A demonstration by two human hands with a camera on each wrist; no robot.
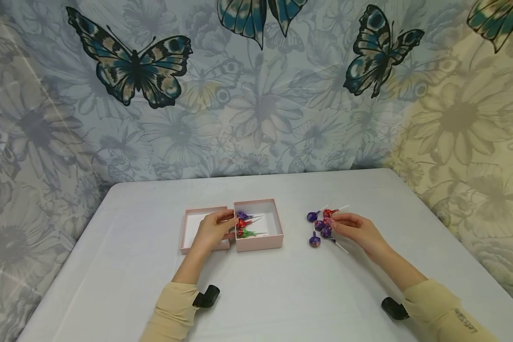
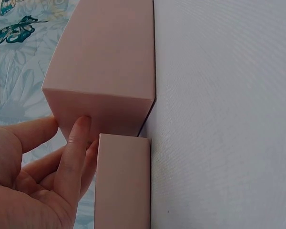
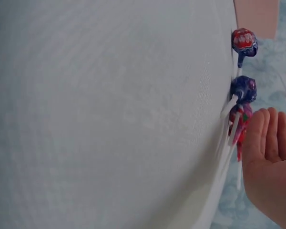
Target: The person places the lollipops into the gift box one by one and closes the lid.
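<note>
Several wrapped lollipops are lying on the tabletop beside the spread right grip, three more inside the pink box, whose wall the loosely spread left grip is touching. The lollipops are likely feeling light, hard and slick-wrapped, their stiff sticks offering surest hold.

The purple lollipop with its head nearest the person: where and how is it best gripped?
Probably pinch the purple lollipop by its round wrapped head from the near side: the head faces outward, while its twisted wrapper end points toward other lollipops.
</note>
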